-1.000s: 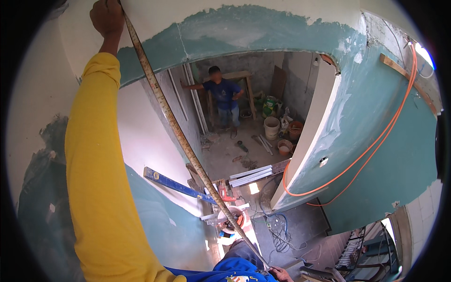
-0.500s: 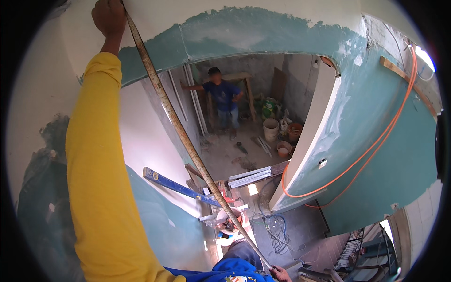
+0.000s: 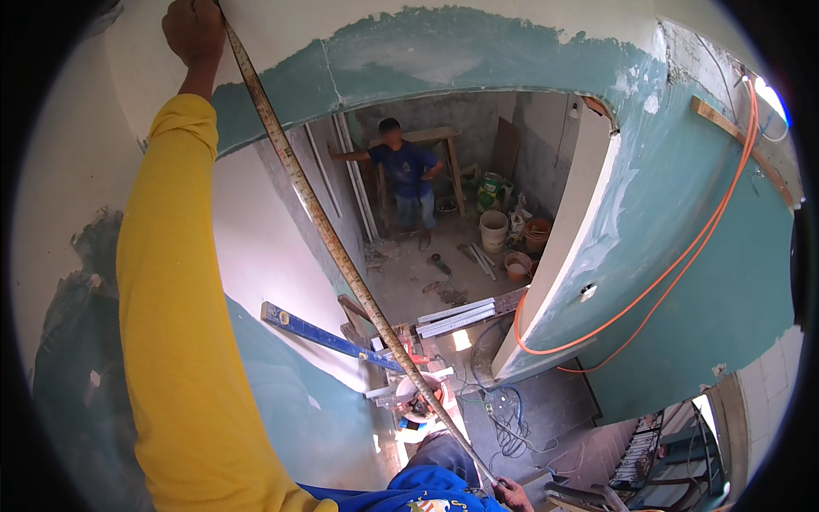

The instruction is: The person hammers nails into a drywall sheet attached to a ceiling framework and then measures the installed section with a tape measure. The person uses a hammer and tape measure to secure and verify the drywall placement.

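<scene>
A long, worn tape measure blade (image 3: 320, 213) slants across the view from upper left to lower right. Raised high against the wall, my left hand (image 3: 194, 32) is closed on the blade's upper end; my arm is in a yellow sleeve. Low down, near my waist, my right hand (image 3: 512, 495) grips the lower end of the tape. That hand is partly cut off by the lower edge, and I cannot make out a tape case in it. Behind the tape is a green and white wall (image 3: 401, 64) with a wide opening.
A person (image 3: 404, 171) in a blue shirt stands beyond the opening, near buckets (image 3: 493, 232). A blue spirit level (image 3: 328, 335) leans at left, beside a tool bucket (image 3: 418, 399). An orange cable (image 3: 674, 277) hangs down the right wall. Metal strips (image 3: 456, 318) and tangled cords (image 3: 512, 435) lie below.
My view has shifted slightly. My left hand stays raised on the tape and my right hand stays low on it. The person beyond the opening keeps nearly the same stance.
</scene>
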Demonstrator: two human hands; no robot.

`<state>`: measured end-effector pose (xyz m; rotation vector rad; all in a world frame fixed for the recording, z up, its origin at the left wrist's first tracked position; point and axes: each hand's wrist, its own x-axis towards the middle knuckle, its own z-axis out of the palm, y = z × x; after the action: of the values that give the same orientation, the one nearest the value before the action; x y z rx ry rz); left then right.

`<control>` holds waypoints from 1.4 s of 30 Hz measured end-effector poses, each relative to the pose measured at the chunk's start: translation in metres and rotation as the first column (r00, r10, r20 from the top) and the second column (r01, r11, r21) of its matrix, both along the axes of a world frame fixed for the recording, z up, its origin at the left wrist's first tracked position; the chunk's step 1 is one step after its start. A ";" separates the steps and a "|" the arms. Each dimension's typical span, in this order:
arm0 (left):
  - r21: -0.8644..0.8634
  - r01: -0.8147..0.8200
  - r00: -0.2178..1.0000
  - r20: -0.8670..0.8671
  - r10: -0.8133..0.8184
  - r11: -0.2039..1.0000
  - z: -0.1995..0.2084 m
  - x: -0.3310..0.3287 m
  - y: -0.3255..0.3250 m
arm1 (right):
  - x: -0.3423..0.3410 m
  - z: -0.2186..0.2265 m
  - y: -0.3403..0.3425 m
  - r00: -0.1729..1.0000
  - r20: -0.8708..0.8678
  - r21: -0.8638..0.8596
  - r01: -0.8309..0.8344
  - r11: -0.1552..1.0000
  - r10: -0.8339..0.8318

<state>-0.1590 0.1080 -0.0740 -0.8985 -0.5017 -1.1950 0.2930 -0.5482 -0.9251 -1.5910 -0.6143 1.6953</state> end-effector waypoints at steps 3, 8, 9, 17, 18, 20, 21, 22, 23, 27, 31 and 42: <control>-0.040 0.114 0.992 0.048 -0.113 0.993 0.001 0.004 0.002 | -0.001 -0.012 -0.002 0.992 -0.118 0.032 0.053 0.998 -0.049; 0.026 -0.011 1.000 0.019 0.011 1.000 0.002 -0.002 0.004 | 0.002 -0.010 -0.003 0.989 -0.110 0.015 0.097 0.995 -0.095; 0.018 -0.011 1.000 0.019 0.011 1.000 0.000 0.002 0.001 | 0.002 -0.009 -0.004 0.989 -0.104 0.006 0.107 0.994 -0.106; -0.012 0.055 0.998 0.013 -0.055 0.998 -0.001 0.004 -0.003 | 0.003 -0.004 0.000 0.996 -0.025 0.000 0.090 0.996 -0.090; 0.005 0.019 1.000 -0.007 -0.019 1.000 0.000 0.004 -0.005 | 0.002 -0.005 -0.001 0.995 -0.028 -0.003 0.095 0.996 -0.095; 0.018 -0.006 1.000 -0.028 0.006 1.000 -0.002 0.005 -0.007 | 0.001 -0.007 -0.003 0.994 -0.035 -0.010 0.104 0.995 -0.104; 0.014 0.002 0.999 -0.033 -0.001 1.000 -0.003 0.007 -0.009 | 0.000 -0.005 -0.002 0.993 -0.044 -0.022 0.106 0.994 -0.106; 0.010 0.009 0.999 -0.037 -0.009 1.000 -0.003 0.008 -0.010 | 0.000 -0.004 -0.002 0.993 -0.053 -0.034 0.108 0.994 -0.109; 0.027 0.010 0.998 -0.054 -0.009 1.000 -0.003 0.008 -0.011 | -0.001 -0.003 -0.002 0.992 -0.062 -0.046 0.110 0.993 -0.113; 0.045 -0.011 0.997 -0.080 0.014 0.999 -0.003 0.006 -0.011 | -0.006 0.003 -0.001 0.992 -0.035 -0.013 0.119 0.993 -0.120; 0.046 -0.029 0.997 -0.066 0.032 0.999 -0.001 0.003 -0.006 | -0.004 0.003 -0.002 0.992 -0.048 -0.008 0.120 0.993 -0.120; 0.048 0.140 0.990 0.003 -0.140 0.989 -0.003 0.017 -0.005 | -0.006 0.012 0.002 0.991 -0.078 0.003 0.106 0.994 -0.106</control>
<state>-0.1420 0.1035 -0.0772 -0.9004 -0.4190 -1.3327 0.2875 -0.5461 -0.9128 -1.5180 -0.4877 1.6662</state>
